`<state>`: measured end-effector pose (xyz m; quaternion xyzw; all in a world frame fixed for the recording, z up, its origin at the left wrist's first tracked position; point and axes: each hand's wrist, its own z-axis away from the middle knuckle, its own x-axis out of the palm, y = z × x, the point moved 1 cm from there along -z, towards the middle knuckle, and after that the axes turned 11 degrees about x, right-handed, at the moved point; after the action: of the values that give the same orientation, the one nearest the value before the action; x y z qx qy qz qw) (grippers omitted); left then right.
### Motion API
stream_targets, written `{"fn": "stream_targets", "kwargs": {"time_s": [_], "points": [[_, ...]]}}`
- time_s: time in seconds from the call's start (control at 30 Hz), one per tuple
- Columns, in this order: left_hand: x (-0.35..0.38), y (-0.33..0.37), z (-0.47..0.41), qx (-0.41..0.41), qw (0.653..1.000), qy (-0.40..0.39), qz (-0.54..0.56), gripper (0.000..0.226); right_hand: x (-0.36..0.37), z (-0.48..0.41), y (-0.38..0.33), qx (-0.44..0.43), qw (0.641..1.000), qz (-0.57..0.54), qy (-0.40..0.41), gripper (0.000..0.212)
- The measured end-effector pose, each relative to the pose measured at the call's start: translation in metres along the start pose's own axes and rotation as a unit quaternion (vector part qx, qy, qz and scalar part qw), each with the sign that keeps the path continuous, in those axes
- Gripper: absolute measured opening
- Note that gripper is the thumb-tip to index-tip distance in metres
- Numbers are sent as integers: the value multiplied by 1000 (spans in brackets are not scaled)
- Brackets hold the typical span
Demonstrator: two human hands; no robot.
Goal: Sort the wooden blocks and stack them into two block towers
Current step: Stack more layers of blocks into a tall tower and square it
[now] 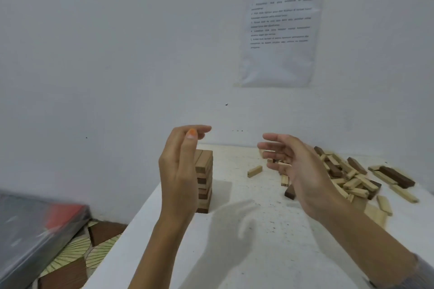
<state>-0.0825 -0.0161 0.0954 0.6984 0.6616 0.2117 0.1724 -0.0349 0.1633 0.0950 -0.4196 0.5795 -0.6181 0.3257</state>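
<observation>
Two bare hands hang over a white table [234,256] w/ wooden blocks on it. A printed sheet [279,30] in a clear sleeve is stuck to the white wall [105,42]: a short heading & several numbered lines, all too blurred for us to read; we find no brand or label elsewhere. The block tower [204,178] stands upright at the table's left edge, partly hidden behind the left hand [180,171]; it mixes lighter & darker brown layers, and the top layer's blocks run lengthwise away from us toward the wall, their short ends facing us. The left hand is raised in front of the tower, fingers loosely bent, thumb up w/ an orange nail, nothing in its grasp. The right hand [298,171] is apart from it, palm turned inward, fingers spread & relaxed, also holding nothing. Between tower & right hand a single light block [254,171] lies flat, long axis slanting up to the right. A dark block [290,192] sits just below the right hand. The unsorted pile [347,178] covers the table's right side, pale & dark pieces pointing every way; at its far edge a long dark block [397,177] lies across pale ones, slanting down to the right. Lower left: patterned floor [77,248] & a blurred grey-and-red object [35,230] we can't identify
</observation>
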Motion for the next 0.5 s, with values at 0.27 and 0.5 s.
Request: {"fn": "stream_targets", "kwargs": {"time_s": [0.27,0.5], "points": [[78,19,22,-21,985,-170,36,23,-73,15,-9,-29,998,13,50,32],[129,-4,34,-33,953,-299,-21,13,-128,16,-3,-10,994,25,109,34]]}}
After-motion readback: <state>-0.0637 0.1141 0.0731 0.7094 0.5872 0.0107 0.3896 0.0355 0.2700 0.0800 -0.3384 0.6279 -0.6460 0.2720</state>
